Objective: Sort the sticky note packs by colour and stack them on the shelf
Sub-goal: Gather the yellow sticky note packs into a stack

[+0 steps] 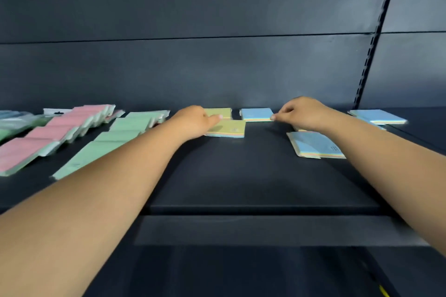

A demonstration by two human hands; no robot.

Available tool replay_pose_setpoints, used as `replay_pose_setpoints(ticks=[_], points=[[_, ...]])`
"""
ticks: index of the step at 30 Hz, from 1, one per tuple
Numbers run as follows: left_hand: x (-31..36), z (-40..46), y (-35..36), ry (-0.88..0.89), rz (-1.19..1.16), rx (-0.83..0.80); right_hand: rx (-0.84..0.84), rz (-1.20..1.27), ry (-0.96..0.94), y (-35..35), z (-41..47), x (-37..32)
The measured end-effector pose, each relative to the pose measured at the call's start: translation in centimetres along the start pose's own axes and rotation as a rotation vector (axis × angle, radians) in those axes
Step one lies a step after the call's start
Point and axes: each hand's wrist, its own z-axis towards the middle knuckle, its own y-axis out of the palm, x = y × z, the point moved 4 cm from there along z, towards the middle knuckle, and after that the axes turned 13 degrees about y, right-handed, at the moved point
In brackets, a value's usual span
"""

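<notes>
Sticky note packs lie in colour groups on the dark shelf [253, 176], which spans the full view in front of a dark back panel [217, 7]. At 9 o'clock, a pink row [48, 132] of overlapping packs runs diagonally toward the rear. Just beside it, toward centre, a green row [113, 137] runs parallel. At 3 o'clock, a near blue pack [311, 144] lies partly under the right forearm, and a far-right blue pack [379, 117] lies well apart from it. At 12 o'clock, two yellow packs sit one behind the other: the front yellow pack [229, 128] and the rear yellow pack [218, 112]. The rear blue pack [257, 114] lies just beside them. The left hand [193, 123] has an extended fingertip touching the front yellow pack; the remaining fingers appear curled, though motion blur limits certainty. The right hand [299, 111] pinches the right edge of the rear blue pack between thumb and fingertips.
</notes>
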Motion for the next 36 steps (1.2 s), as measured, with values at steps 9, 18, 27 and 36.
replay_pose_setpoints(ticks=[9,18,27,36], points=[[1.4,3.6,3.5,-0.189,0.108,-0.187,-0.013,-0.054,0.267,-3.1,4.5,5.6],[-1.0,4.3,2.7,-0.189,-0.19,-0.081,-0.119,-0.402,0.33,-0.3,4.1,5.8],[-2.5,5.4,2.3,-0.246,-0.586,0.255,-0.12,-0.166,0.337,0.0,4.3,5.9],[-2.3,7.8,3.3,-0.287,-0.439,0.294,0.035,0.466,0.192,-1.1,5.4,5.0]])
